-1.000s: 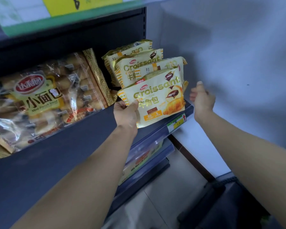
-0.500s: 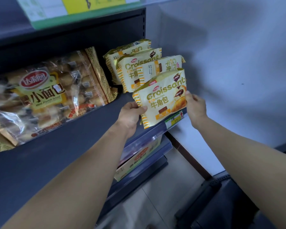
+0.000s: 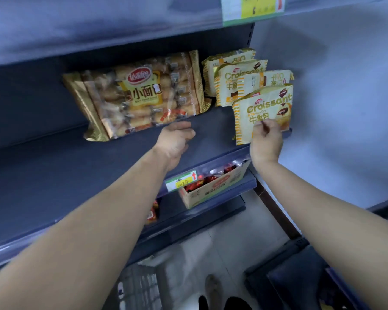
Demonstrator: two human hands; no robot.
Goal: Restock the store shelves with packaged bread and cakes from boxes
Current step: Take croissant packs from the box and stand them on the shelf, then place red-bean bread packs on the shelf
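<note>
A yellow croissant packet [image 3: 259, 108] stands at the front right of the dark shelf [image 3: 54, 166], and my right hand [image 3: 266, 139] grips its lower edge. Behind it lean three more croissant packets [image 3: 235, 79]. My left hand [image 3: 177, 139] hovers over the bare shelf with fingers relaxed, just below a big clear bag of mini French bread [image 3: 141, 97] that leans on the back panel. It holds nothing.
A white wall [image 3: 345, 97] closes the shelf's right end. On the lower shelf stands a cardboard box of red packets [image 3: 213, 186], with a price tag [image 3: 182, 181] on the shelf rail above it. Dark crates [image 3: 300, 276] sit on the floor at lower right.
My left hand has let go of the front croissant packet and moved left toward the bread bag. My right hand has taken hold of the packet's lower edge.
</note>
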